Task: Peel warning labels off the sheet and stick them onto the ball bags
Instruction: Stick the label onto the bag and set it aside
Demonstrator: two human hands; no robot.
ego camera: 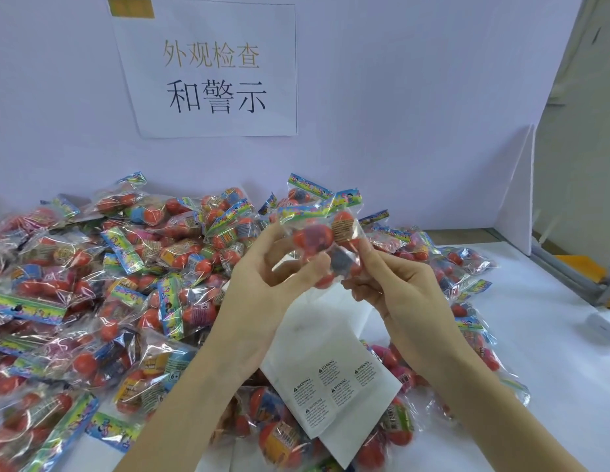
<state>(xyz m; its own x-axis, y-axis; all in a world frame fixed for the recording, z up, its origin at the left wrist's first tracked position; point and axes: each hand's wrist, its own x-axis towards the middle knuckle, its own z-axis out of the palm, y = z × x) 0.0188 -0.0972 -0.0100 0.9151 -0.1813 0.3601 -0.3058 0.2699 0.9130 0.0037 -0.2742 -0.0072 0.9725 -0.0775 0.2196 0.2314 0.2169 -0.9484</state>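
Note:
Both my hands hold one clear ball bag (319, 233) with red balls and a colourful header, lifted above the table. My left hand (262, 277) grips its left side with curled fingers. My right hand (395, 284) pinches its lower right edge. Below my hands lies the white label sheet (331, 373), tilted, with several printed warning labels on its lower half. It rests on top of other ball bags.
A large heap of ball bags (92, 284) covers the table's left and middle. More bags (467, 267) lie to the right. A white wall with a paper sign (211, 69) stands behind. A small white object (603, 325) lies near the right edge.

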